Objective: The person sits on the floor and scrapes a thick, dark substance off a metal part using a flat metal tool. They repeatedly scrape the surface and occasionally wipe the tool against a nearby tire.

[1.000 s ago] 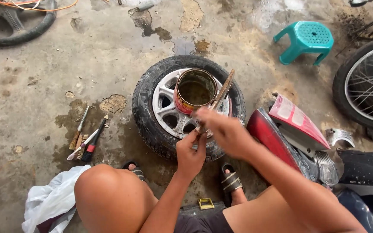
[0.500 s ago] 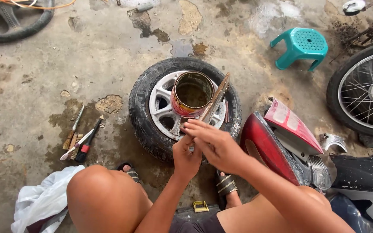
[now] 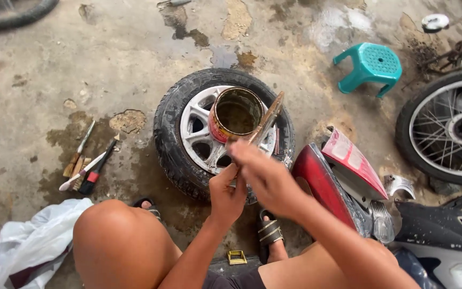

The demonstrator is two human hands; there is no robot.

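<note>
I am squatting over the tire (image 3: 175,144) on the floor, my right hand (image 3: 266,176) gripping a flat stick (image 3: 267,120) that leans by the open can (image 3: 235,114) sitting on the rim. My left hand (image 3: 226,190) is pinching the stick's lower end.

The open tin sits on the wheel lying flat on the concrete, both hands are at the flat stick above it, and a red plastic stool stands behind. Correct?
Not quite: the stool is teal, not red, as the head view shows. The tin, wheel, stick, left hand and right hand are as stated.
</note>
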